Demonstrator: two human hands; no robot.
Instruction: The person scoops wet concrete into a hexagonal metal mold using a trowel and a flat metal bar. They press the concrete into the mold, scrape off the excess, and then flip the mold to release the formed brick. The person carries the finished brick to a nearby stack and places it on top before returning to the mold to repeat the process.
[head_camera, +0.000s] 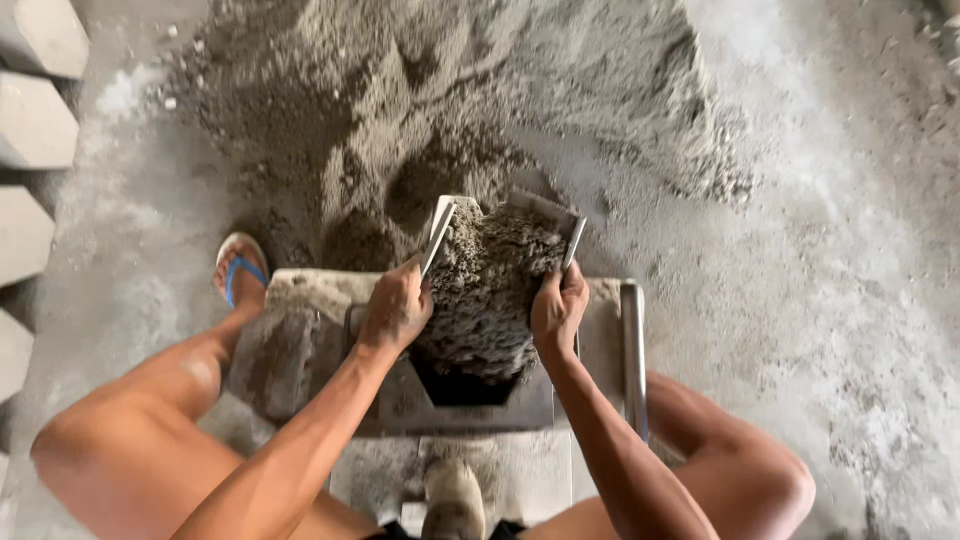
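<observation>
Both hands, left hand (396, 310) and right hand (558, 310), grip the metal scoop (500, 215), fingers curled tight on its side edges. It looks like tipping: damp sand mix (487, 290) slides into the block mould (600, 350). Next, tilt it steadily nearer.

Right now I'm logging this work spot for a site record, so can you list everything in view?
Scoop: one, grey metal, heaped with mix, tipped over the mould opening, held by both side edges.
Mix: one load, grey-brown, in the scoop.
Mould: one, grey metal, between the knees, dark opening at its middle.
Sand pile: one, grey-brown, on the floor ahead.
Blocks: several, pale grey, stacked at the left edge.
Sandal: one, blue-strapped, on the left foot.
Floor: grey, dusty.
Left hand: grips the scoop's left edge.
Right hand: grips its right edge.
</observation>
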